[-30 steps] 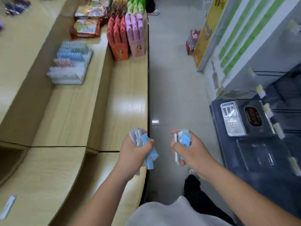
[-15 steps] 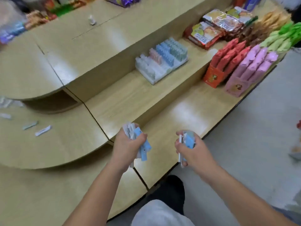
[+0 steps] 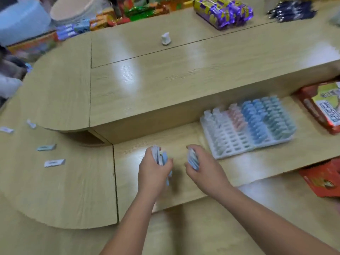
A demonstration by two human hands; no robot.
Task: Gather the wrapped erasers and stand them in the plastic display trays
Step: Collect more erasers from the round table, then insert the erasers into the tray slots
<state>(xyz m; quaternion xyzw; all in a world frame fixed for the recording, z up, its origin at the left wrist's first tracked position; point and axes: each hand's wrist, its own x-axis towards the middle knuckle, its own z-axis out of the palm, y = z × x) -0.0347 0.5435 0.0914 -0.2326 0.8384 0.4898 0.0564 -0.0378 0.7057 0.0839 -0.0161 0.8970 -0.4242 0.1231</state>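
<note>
Step in hand, as judged: carrying gathered stock across to the trays, with gathering only partly done.

The left hand is gripping a fanned bundle of wrapped erasers, fingers curled round it. The right hand is clutching a second bundle. Both are hovering over the middle tier of the stepped tabletop, near its front edge.

The plastic display trays are sitting just right of the hands, backed against the riser at the tier's rear edge. Blue and green pieces are filling the right rows; the left front cells are showing empty.

Loose erasers are lying flat on the rounded left end of the tabletop, well apart from the trays.

Next move probably calls for freeing one hand, perhaps by setting a bundle down beside the trays, then pinching single pieces and standing each upright in an empty cell. Motion blur is hiding the cell detail.
</note>
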